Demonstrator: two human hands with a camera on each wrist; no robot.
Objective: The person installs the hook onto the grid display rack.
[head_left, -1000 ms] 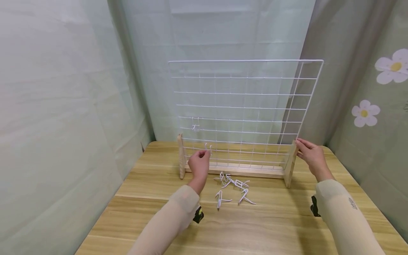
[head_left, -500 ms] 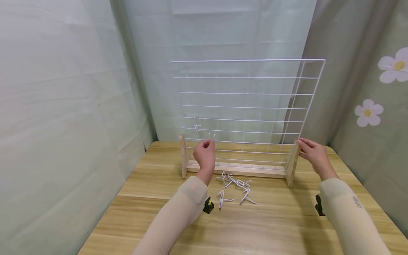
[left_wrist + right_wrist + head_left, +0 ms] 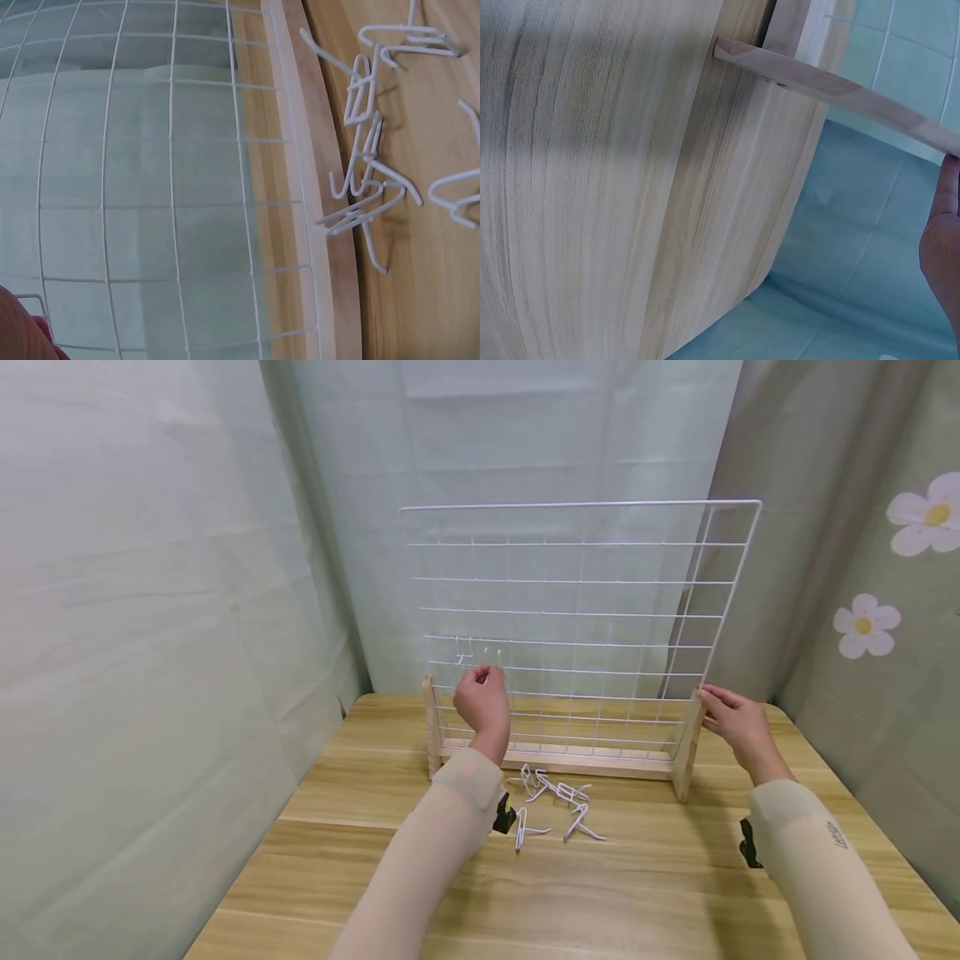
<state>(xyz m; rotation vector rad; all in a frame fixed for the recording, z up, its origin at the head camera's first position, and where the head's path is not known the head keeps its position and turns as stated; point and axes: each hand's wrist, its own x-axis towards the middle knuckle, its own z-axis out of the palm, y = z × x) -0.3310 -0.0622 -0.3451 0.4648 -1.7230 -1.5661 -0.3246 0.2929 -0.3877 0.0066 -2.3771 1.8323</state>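
Observation:
My left hand [image 3: 482,702] pinches a white wire hook [image 3: 499,654], whose two bent prongs rise above the fingertips in front of the wire grid panel [image 3: 581,505]. The fingers cover the rest of this hook; a corner of it [image 3: 34,298] peeks out at the lower left of the left wrist view. Just left of it, another white hook [image 3: 461,657] hangs on the grid. At the other side, my right hand [image 3: 738,731] grips the top of the wooden side post [image 3: 685,752] where the panel's edge meets it, thumb and fingers around it.
Several white hooks lie on the wooden table [image 3: 600,902] before the stand's base bar [image 3: 585,763]: a tangled group [image 3: 360,150], plus a single hook [image 3: 520,831] and another [image 3: 580,823] nearer me. Pale curtains [image 3: 150,610] enclose the table at the back and sides.
My left hand has risen with the hook from near the base bar to just below the height of the hung hook. My right hand has stayed on the post.

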